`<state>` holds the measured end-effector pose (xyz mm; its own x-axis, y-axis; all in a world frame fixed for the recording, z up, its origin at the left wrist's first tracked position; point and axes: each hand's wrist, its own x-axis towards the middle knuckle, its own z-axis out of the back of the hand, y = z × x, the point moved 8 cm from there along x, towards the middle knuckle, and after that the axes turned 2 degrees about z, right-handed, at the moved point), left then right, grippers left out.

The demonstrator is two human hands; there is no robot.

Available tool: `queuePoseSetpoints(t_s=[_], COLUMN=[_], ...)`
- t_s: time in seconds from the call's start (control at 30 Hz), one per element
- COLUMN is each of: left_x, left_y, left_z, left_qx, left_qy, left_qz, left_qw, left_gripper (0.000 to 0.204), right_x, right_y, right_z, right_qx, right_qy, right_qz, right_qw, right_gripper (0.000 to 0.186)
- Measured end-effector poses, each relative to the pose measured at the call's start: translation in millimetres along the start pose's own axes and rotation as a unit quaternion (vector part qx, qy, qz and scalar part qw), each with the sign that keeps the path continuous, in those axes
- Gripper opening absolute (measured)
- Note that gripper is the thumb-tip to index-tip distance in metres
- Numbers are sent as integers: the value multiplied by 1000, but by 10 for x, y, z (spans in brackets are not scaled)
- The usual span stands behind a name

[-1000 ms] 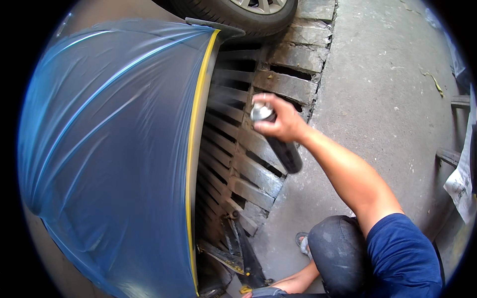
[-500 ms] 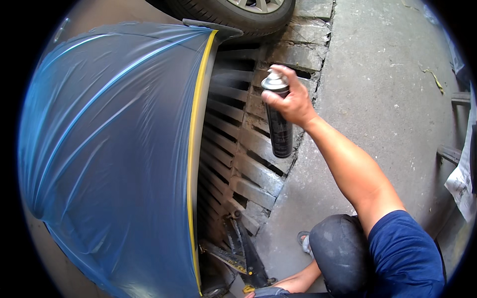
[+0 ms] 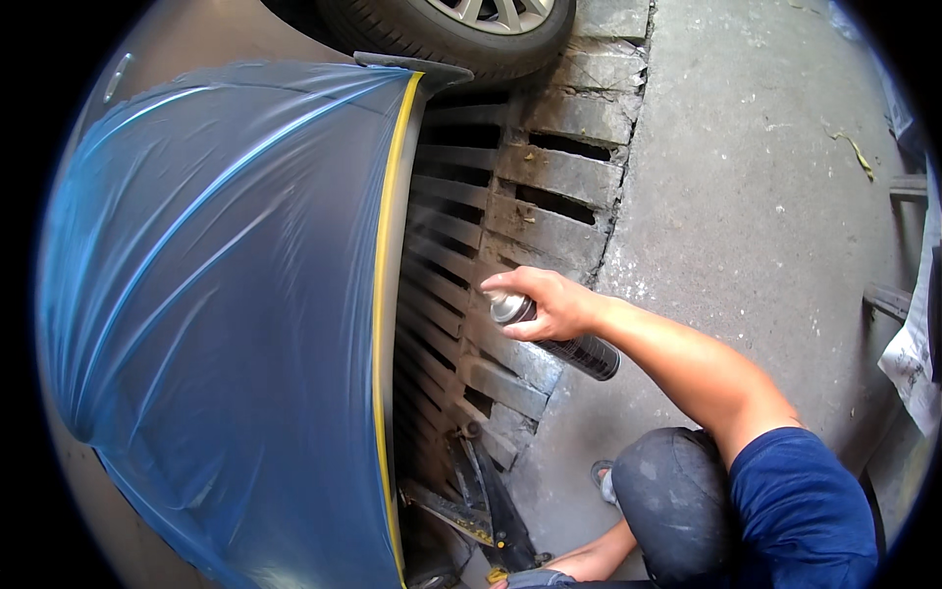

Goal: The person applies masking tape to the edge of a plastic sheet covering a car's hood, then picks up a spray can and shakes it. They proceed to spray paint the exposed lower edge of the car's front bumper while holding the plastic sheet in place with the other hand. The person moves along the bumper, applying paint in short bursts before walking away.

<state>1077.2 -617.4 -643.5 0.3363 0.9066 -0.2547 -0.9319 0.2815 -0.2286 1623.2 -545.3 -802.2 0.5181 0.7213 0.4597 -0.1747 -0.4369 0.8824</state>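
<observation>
My right hand point(image 3: 551, 304) is wrapped round a dark spray can point(image 3: 589, 355) with a silvery top. Its forefinger lies on the nozzle, which points left at the car's lower edge. A faint mist hangs between the can and that edge. Blue plastic film point(image 3: 235, 294) covers the car's side, bordered by yellow masking tape point(image 3: 380, 294). A narrow greyish strip of bodywork point(image 3: 394, 265) shows beyond the tape. Low in the picture, my left hand point(image 3: 502, 583) is mostly cut off by the lower edge, beside something yellow; its fingers cannot be made out.
A car wheel point(image 3: 491, 25) stands at the top. Slotted drain grating point(image 3: 549, 221) runs under the car's edge, alongside the concrete floor point(image 3: 736, 196). A dark metal jack point(image 3: 481, 501) stands near my knee point(image 3: 677, 501). Metal legs point(image 3: 888, 301) and white paper point(image 3: 913, 363) are at the right.
My right hand has moved nearer to me along the car's edge with the spray can. The can has tipped from nearly upright to slanting, its nozzle end toward the car.
</observation>
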Motion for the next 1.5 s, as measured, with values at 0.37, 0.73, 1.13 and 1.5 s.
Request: queuePoseSetpoints(t_s=[0.37,0.73,1.13,1.5], left_x=[-54,21,-142,-742], left_y=[-72,-11,-22,204], left_z=[56,-45,-7,-69], left_qx=[-3,15,4,-4], left_qy=[-7,26,7,-35], left_qz=[4,25,69,127], left_qw=[1000,999,998,991], left_gripper=[26,29,27,28], right_x=[245,-112,-214,-529], right_y=[-191,-578,-436,124], right_z=[1045,-316,156,-1943], right_qx=[-65,136,-55,112], right_qy=[-343,-12,-255,133], right_qz=[46,-83,55,173], right_qw=[936,987,964,969], right_gripper=[65,64,60,66])
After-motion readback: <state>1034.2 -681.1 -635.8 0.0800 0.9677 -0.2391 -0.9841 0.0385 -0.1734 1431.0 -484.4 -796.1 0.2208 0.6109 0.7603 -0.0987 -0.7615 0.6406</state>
